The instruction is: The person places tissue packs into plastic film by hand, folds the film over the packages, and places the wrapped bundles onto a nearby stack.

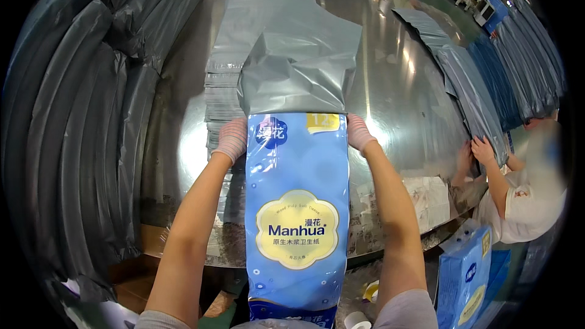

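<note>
A long blue plastic-wrapped pack of toilet paper [298,173] with a cream label lies lengthwise in front of me. Its far end meets the mouth of a crumpled grey plastic mailing bag [304,76]; how far the pack reaches inside cannot be seen. My left hand [233,136], in a pink-and-white striped glove, is closed at the pack's far left corner. In a matching glove, my right hand [360,132] closes on the opposite corner. The pack and the bag's edge partly hide the fingers of both. Under the bag lies a layered stack of grey bags [222,94].
A shiny metal table [402,116] carries the bags. Filled grey bags [79,128] are piled high at the left. At the right, a co-worker's hands [484,151] touch another grey bag stack [460,79]. A second blue pack [460,286] stands low right.
</note>
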`<state>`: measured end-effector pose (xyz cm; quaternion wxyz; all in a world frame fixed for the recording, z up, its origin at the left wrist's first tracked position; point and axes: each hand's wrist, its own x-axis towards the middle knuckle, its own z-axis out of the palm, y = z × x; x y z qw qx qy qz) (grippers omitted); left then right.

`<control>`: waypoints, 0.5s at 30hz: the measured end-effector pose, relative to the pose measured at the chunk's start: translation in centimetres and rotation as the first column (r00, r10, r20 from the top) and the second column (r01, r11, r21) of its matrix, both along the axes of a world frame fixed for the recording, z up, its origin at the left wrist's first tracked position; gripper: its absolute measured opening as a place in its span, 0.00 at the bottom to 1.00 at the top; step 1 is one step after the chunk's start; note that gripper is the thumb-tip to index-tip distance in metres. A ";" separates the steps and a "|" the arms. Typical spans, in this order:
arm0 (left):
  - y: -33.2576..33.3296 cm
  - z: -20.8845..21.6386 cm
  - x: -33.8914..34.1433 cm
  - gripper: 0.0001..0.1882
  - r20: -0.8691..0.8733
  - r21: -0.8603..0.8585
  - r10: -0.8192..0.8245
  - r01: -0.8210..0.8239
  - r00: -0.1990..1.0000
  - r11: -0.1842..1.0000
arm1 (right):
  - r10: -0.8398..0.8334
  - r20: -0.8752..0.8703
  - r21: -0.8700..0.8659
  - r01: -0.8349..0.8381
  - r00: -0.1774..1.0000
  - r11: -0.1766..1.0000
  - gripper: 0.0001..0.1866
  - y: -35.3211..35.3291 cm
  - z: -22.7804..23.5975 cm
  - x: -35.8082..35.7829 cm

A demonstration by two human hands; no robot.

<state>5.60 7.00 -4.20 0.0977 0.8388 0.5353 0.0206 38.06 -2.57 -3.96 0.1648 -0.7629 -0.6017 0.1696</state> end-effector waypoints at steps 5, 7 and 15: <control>-2.4 3.3 -1.8 0.08 -0.136 -0.083 -0.106 0.095 0.985 0.992 | 0.102 -0.092 -0.238 -0.122 0.991 0.964 0.13 -2.9 1.6 -2.5; -4.6 4.6 -2.9 0.10 -0.050 -0.166 -0.149 0.139 0.988 0.976 | 0.133 -0.129 -0.219 -0.159 0.983 0.963 0.13 -6.7 1.7 -3.7; -22.3 4.6 -11.6 0.16 -0.040 -0.568 -0.306 0.230 0.951 0.790 | 0.180 -0.081 -0.313 -0.196 0.980 0.929 0.09 -26.3 -1.0 -8.5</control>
